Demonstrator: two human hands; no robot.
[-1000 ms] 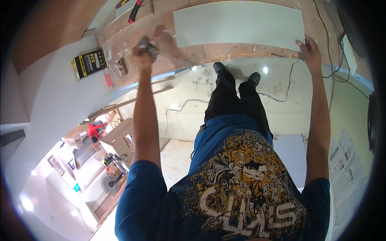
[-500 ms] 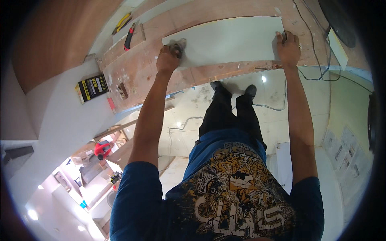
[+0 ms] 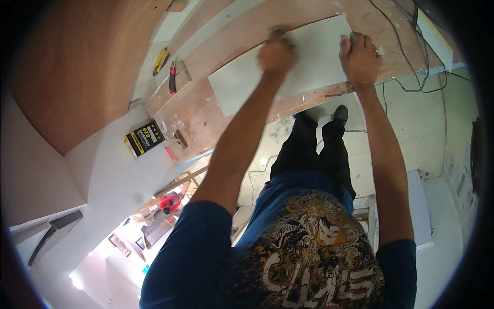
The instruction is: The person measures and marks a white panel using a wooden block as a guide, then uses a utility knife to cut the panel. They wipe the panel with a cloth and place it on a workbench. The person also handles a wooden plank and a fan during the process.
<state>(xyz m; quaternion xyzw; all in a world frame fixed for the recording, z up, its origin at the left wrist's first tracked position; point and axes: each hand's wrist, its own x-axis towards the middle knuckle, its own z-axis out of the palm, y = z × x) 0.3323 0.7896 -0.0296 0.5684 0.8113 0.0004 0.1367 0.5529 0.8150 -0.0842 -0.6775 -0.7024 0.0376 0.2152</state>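
A long white panel lies on the worn wooden bench top. My left hand, smeared by motion, is closed around a dark crumpled rag near the panel's far edge, about midway along. Most of the rag is hidden by the fingers. My right hand rests on the panel's right end, thumb apart from the fingers, which lie extended along the edge.
Yellow-handled pliers and a red-and-black utility knife lie at the far left. A black-and-yellow can stands on a white surface. Dark cables trail at right. A person in red is far off, lower left.
My left hand has swept the rag rightward and away from me, from the panel's left end to its middle. My right hand stays at the right end. The whole view has shifted.
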